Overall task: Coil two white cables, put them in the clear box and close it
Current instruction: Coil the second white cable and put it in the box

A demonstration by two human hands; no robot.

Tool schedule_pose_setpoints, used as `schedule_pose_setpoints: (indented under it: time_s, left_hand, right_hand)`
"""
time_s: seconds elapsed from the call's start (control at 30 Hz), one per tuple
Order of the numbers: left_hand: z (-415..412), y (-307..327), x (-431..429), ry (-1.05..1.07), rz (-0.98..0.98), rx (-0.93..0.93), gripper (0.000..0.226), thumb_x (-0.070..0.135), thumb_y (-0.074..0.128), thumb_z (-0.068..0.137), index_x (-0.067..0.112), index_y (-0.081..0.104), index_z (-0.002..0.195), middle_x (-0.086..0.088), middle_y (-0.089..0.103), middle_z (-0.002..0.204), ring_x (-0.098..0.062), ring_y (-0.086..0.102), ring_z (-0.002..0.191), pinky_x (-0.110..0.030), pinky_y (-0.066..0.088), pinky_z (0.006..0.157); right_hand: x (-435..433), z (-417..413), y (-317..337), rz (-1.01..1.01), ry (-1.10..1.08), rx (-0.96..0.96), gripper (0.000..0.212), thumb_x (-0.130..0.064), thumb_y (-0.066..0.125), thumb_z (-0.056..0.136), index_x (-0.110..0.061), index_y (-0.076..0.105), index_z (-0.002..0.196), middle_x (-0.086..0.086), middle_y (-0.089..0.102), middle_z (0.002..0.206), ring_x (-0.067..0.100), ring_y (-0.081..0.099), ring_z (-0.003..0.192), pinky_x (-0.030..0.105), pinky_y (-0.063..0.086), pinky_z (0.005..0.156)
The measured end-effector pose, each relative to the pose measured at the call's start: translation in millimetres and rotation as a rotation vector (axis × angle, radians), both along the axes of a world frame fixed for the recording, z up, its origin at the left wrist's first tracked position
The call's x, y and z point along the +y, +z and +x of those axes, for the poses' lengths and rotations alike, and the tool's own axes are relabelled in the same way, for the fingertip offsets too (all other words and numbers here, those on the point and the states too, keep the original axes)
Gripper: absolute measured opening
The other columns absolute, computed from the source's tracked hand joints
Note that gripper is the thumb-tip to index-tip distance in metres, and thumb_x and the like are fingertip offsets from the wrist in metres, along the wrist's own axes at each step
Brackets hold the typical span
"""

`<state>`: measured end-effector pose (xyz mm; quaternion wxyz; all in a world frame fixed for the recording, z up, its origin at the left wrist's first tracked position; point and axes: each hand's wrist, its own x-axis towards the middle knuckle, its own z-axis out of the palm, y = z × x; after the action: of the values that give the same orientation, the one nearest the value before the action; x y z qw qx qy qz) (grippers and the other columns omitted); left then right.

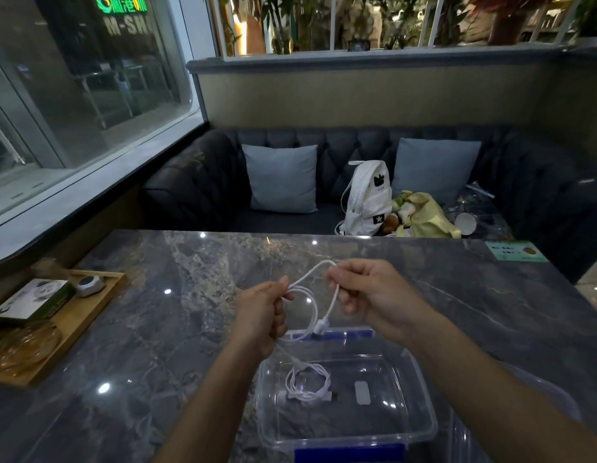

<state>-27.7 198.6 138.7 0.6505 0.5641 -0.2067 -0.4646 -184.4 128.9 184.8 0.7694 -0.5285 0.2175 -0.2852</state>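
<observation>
Above the clear box [420, 419], both hands hold one white cable [312, 304]. My left hand [262, 315] grips its gathered loops in a fist, and a strand trails down from that fist toward the box. My right hand [367, 292] pinches the far loop between thumb and fingers. The cable's plug end [320, 327] dangles between the hands. A second white cable [309, 384] lies coiled on the floor of the box, at its left side. The box stands uncovered on the marble table [197, 295], with blue latches at its front and back.
The clear lid [537, 396] lies to the right of the box, under my right forearm. A wooden tray [66, 325] with a small box, an amber glass dish and a small grey device sits at the table's left edge. A sofa with cushions and bags stands beyond the table.
</observation>
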Motion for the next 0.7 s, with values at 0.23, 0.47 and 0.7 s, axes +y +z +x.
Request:
schedule_pose_setpoints:
  time_s: [0.23,0.47,0.7]
  left_hand:
    - [-6.5,-3.3,4.0,-0.077,0.0,0.094,0.031,0.014,0.047,0.093,0.007,0.049,0.063,0.008,0.027,0.031,-0.003,0.02,0.024,-0.01,0.017,0.03]
    - [3.4,-4.9,9.5,-0.119,-0.007,0.294,0.037,0.017,0.041,0.096,0.01,0.044,0.06,0.009,0.026,0.028,-0.001,0.019,0.021,-0.009,0.017,0.025]
    - [-13.9,3.3,6.9,-0.201,-0.018,0.311,0.045,0.015,0.042,0.095,0.012,0.058,0.053,0.009,0.025,0.03,-0.001,0.019,0.023,-0.009,0.017,0.025]
  right_hand:
    - [7.9,18.9,-21.1,-0.115,-0.109,-0.074,0.007,-0.011,0.067,0.073,-0.005,0.065,0.074,0.003,0.061,0.054,0.012,0.053,0.043,0.02,0.047,0.041]
    - [9.4,17.9,-48.2,-0.538,-0.202,0.351,0.022,-0.013,0.076,0.071,-0.024,0.059,0.077,-0.003,0.058,0.071,0.005,0.052,0.059,0.008,0.043,0.053]
    - [11.8,17.6,-55.0,-0.51,-0.046,0.212,0.052,0.015,0.062,0.071,-0.026,0.055,0.101,-0.005,0.065,0.091,-0.004,0.063,0.082,0.012,0.049,0.073]
